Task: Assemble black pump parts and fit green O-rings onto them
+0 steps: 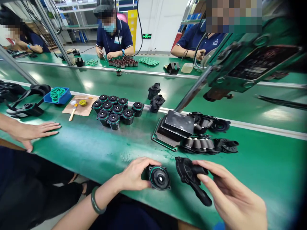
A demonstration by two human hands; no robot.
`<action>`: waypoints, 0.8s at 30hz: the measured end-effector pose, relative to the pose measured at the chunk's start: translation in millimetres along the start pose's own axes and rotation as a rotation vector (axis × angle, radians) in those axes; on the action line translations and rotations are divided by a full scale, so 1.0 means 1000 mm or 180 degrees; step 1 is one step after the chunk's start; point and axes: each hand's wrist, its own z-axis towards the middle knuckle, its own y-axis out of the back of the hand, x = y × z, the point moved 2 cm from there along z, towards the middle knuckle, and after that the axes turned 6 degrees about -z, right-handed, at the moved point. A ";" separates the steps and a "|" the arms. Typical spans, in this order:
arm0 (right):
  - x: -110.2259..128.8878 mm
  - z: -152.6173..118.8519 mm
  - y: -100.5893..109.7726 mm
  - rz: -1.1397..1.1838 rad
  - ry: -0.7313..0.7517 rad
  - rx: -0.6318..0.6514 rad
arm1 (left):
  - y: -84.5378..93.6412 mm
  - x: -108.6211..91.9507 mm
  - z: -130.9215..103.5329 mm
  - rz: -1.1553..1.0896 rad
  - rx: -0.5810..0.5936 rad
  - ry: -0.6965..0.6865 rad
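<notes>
Neighbour's hand (39, 130): laid flat on the smooth, glossy green bench (103, 151), well to the left of the left hand.
Blue tray (62, 97): angular, heaped with thin green rings (57, 94), set beyond and left of the left hand.
Brown sheet (90, 108): matt and flat, between tray and motor cluster; a pale-handled brush (73, 112) is laid on it.
Motor cluster (117, 109): squat black cylinders, each rimmed by a green ring, stood close together beyond and left of the left hand.
Left hand (134, 175): wrapped around the motor body's side; a polished, dark green bangle (94, 200) is worn below it.
Upright housings (157, 102): two, black, spouted, stood well beyond the left hand.
Motor body (160, 179): gripped in the left hand, its face stepped in circles around a pale centre, edged by a green ring.
Black block (178, 123): flat-topped, scuffed, set on a green-edged plate (165, 140) beyond both hands; the bench behind is partly hidden by it.
Pump cover (185, 171): black, moulded, with tubular spouts, held near the motor body, apart from it.
Parts row (200, 143): grey cylinders and black mouldings, spread beyond the right hand.
Right hand (230, 188): closed by thumb and fingers on the cover's short spout.
Press (240, 57): heavy, worn green metal, overhanging beyond the right hand; the far bench is partly blocked.
</notes>
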 end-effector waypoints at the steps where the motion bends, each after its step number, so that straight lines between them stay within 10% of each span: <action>1: 0.000 -0.001 0.001 0.0019 -0.0039 0.0005 | 0.000 0.000 0.000 0.0011 0.0010 -0.0015; 24: 0.034 0.009 -0.038 -0.0188 0.1762 0.0947 | 0.000 0.000 0.003 -0.0111 -0.0011 -0.0145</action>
